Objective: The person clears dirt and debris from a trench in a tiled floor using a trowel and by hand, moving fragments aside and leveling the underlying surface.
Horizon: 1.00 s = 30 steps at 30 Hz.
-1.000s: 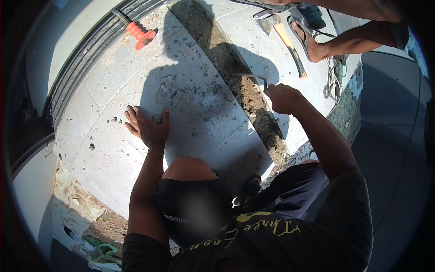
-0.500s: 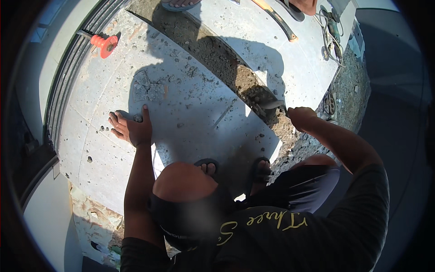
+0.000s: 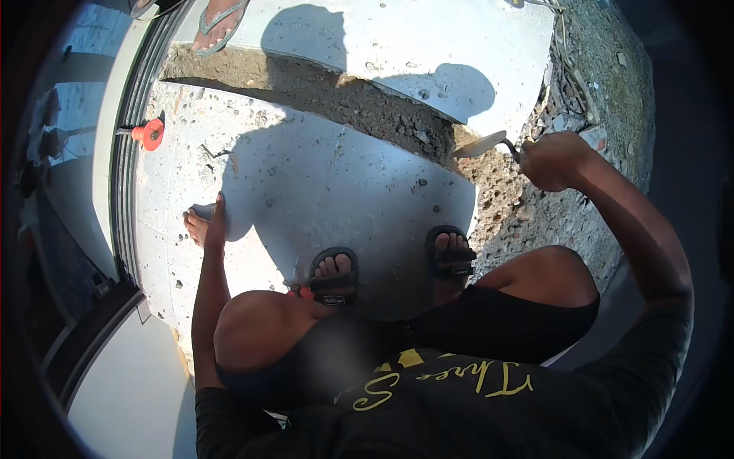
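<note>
My right hand [image 3: 560, 161] is closed around the handle of a trowel. The trowel's pale metal blade [image 3: 480, 145] is at the right end of the dug trench [image 3: 359, 107], over broken ground, and no load shows on it. Dark loose soil and small stones line the trench. On the left, my left hand [image 3: 205, 223] rests on the light floor slab [image 3: 168, 195] with fingers stretched out and holds nothing. Crumbs of rubble lie scattered around it.
A chisel with a red hand guard [image 3: 151, 135] lies by the door track [image 3: 131, 168]. Another person's foot in a flip-flop [image 3: 218, 27] stands beyond the trench. Rough broken concrete [image 3: 508, 191] borders the slab on the right. A small red thing [image 3: 300, 291] is beside my left sandal.
My head view has shifted. My right hand has drawn the trowel toward the trench's right end, its blade now more exposed. My left hand stays on the slab. The yellow-and-black handle has left the view.
</note>
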{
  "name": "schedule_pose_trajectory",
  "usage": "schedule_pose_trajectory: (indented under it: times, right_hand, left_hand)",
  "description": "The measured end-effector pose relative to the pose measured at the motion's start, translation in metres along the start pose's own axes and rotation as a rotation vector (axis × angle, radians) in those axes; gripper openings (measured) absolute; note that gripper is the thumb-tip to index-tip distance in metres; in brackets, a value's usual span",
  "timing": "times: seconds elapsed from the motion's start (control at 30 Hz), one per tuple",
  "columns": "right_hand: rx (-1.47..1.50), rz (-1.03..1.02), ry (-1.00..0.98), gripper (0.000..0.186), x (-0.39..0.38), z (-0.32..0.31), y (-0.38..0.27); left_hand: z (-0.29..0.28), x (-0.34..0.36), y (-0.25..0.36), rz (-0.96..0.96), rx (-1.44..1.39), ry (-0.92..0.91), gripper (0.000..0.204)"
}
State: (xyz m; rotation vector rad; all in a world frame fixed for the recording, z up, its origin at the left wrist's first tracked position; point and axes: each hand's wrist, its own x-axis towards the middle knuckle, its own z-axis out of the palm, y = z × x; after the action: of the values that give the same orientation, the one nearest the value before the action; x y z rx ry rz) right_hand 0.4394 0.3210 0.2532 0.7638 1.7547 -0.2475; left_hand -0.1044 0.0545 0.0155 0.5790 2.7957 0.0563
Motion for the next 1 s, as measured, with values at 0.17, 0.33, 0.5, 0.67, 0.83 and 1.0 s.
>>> schedule_pose_trajectory:
  times: [0.17, 0.33, 0.5, 0.67, 0.83, 1.0]
  right_hand:
    - [0.253, -0.184, 0.409, 0.045, 0.106, -0.079, -0.047]
    - [0.439, -0.294, 0.458, 0.045, 0.198, -0.074, -0.1]
    - [0.48, -0.241, 0.506, 0.025, 0.139, 0.011, -0.066]
    - [0.35, -0.141, 0.423, 0.02, 0.083, 0.115, -0.014]
    - [0.142, -0.066, -0.079, 0.032, 0.028, 0.17, 0.031]
    - [0.204, -0.154, 0.138, 0.035, 0.027, 0.039, 0.025]
  left_hand:
    - [-0.105, 0.005, 0.017, 0.25, 0.347, -0.741, 0.111]
    - [-0.131, -0.084, 0.134, 0.512, 0.809, -0.842, 0.109]
    - [-0.054, -0.128, 0.18, 0.8, 0.505, -0.543, 0.107]
    - [0.03, -0.135, 0.208, 0.557, 0.09, -0.1, 0.103]
    - [0.068, -0.142, 0.232, 0.097, -0.153, 0.048, 0.108]
    - [0.081, -0.131, 0.226, -0.088, -0.206, 0.128, 0.114]
